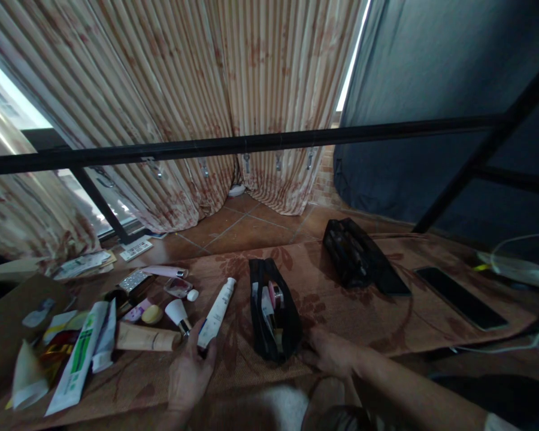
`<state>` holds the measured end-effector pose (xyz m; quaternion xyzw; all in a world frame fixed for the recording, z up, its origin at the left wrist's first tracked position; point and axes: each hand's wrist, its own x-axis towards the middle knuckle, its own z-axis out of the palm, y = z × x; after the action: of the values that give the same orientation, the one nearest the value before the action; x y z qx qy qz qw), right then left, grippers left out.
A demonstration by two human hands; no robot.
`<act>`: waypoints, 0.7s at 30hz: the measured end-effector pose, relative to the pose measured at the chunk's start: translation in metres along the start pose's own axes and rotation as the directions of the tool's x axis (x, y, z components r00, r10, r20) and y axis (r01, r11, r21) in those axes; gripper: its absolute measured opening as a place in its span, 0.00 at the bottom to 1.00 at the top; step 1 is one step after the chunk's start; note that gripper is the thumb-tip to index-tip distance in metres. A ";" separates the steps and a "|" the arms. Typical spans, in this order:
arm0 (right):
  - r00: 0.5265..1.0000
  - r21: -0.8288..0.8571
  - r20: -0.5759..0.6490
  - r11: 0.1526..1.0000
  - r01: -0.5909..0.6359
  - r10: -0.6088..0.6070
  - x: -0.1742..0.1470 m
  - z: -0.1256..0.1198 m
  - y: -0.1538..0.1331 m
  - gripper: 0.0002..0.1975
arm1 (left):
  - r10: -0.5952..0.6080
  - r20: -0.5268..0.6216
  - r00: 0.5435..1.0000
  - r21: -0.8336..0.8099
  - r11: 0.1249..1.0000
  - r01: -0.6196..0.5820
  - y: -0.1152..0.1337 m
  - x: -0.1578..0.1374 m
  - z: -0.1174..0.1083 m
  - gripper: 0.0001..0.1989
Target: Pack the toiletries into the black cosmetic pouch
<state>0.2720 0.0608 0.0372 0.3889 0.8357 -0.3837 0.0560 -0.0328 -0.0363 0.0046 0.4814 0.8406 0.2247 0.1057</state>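
My left hand (191, 371) is closed around the dark end of a white squeeze tube (218, 314), which points away from me just above the cloth. To its right, a black zip pouch (256, 335) lies unzipped, with a pink-rimmed round item (276, 295) and other small cosmetics inside. My right hand (326, 350) grips the near right side of this pouch; its fingertips are partly hidden. Close to my left hand are a makeup brush (177, 314) with white bristles and a beige tube (146, 337).
Left lie a green-and-white tube (81, 356), a yellow round sponge (153, 314), a small bottle (178, 288) and a cardboard box (9, 323). A second black pouch (350, 251) and a phone (460, 297) lie right. A dark metal rail (251, 142) crosses ahead, before curtains.
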 end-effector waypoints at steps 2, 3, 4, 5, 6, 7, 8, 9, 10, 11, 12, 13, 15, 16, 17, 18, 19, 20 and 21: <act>1.000 -0.007 -0.010 1.000 -0.007 0.007 0.000 0.001 0.001 0.10 | -0.011 0.009 1.000 0.006 1.000 0.011 -0.001 0.000 0.000 0.25; 1.000 -0.007 -0.015 1.000 -0.003 0.003 0.000 0.001 0.002 0.10 | -0.011 0.012 1.000 0.006 1.000 0.011 -0.001 0.000 0.000 0.25; 1.000 -0.004 -0.015 1.000 0.005 -0.005 0.000 0.001 0.002 0.10 | -0.007 0.012 1.000 0.004 1.000 0.007 -0.001 0.001 0.001 0.25; 1.000 0.001 -0.013 1.000 0.013 -0.013 0.000 0.001 0.002 0.10 | -0.004 0.010 1.000 0.001 1.000 0.004 -0.002 0.001 0.001 0.25; 1.000 0.006 -0.008 1.000 0.019 -0.019 0.000 0.001 0.002 0.10 | -0.003 0.008 1.000 0.000 1.000 0.003 -0.002 0.001 0.001 0.24; 1.000 0.010 -0.004 1.000 0.024 -0.024 0.000 0.001 0.002 0.09 | -0.004 0.005 1.000 0.002 1.000 0.004 -0.002 0.001 0.001 0.24; 1.000 0.013 -0.004 1.000 0.028 -0.028 0.000 0.001 0.002 0.09 | -0.005 0.001 1.000 0.005 1.000 0.005 -0.002 0.001 0.001 0.24; 0.999 0.019 -0.006 0.999 0.034 -0.034 0.000 0.002 0.002 0.09 | -0.007 -0.002 1.000 0.008 1.000 0.007 -0.002 0.001 0.001 0.24; 0.999 0.025 -0.012 0.999 0.041 -0.041 0.000 0.002 0.002 0.09 | -0.006 -0.003 1.000 0.009 1.000 0.006 -0.002 0.001 0.001 0.23; 0.999 0.031 -0.021 0.998 0.047 -0.046 0.000 0.002 0.002 0.08 | -0.003 -0.006 1.000 0.009 1.000 0.003 -0.002 0.001 0.001 0.23; 0.998 0.039 -0.028 0.998 0.052 -0.051 0.000 0.002 0.002 0.08 | 0.000 -0.007 1.000 0.009 1.000 0.000 -0.001 0.001 0.001 0.23; 0.998 0.044 -0.032 0.998 0.055 -0.054 0.000 0.002 0.001 0.08 | 0.002 -0.006 1.000 0.009 1.000 -0.002 -0.001 0.001 0.001 0.22; 0.998 0.040 -0.037 0.998 0.055 -0.054 -0.001 0.001 0.001 0.08 | 0.004 0.000 1.000 0.005 1.000 -0.004 0.000 0.000 0.000 0.22; 0.998 0.033 -0.041 0.998 0.056 -0.054 -0.002 0.000 0.000 0.08 | 0.007 0.000 1.000 0.001 1.000 -0.007 0.000 0.000 0.000 0.23; 0.998 0.026 -0.042 0.998 0.057 -0.056 -0.002 0.000 -0.001 0.08 | 0.012 -0.001 1.000 -0.005 1.000 -0.012 0.000 0.000 -0.001 0.23; 0.997 0.023 -0.043 0.998 0.059 -0.058 -0.002 0.000 -0.001 0.09 | 0.018 -0.004 1.000 -0.016 1.000 -0.018 0.000 0.000 -0.001 0.23; 0.997 0.023 -0.045 0.998 0.058 -0.057 -0.002 0.000 -0.001 0.09 | 0.025 -0.010 1.000 -0.027 0.999 -0.025 0.000 -0.001 -0.001 0.23; 0.998 0.026 -0.045 0.998 0.053 -0.052 -0.002 0.000 -0.001 0.09 | 0.031 -0.016 0.999 -0.036 0.999 -0.032 0.000 -0.001 0.000 0.24; 0.998 0.028 -0.044 0.998 0.049 -0.047 -0.002 0.000 -0.001 0.08 | 0.035 -0.023 0.999 -0.041 0.999 -0.036 -0.001 -0.001 0.000 0.24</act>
<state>0.2727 0.0591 0.0388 0.3779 0.8401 -0.3886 0.0227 -0.0330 -0.0370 0.0043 0.4914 0.8283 0.2490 0.1023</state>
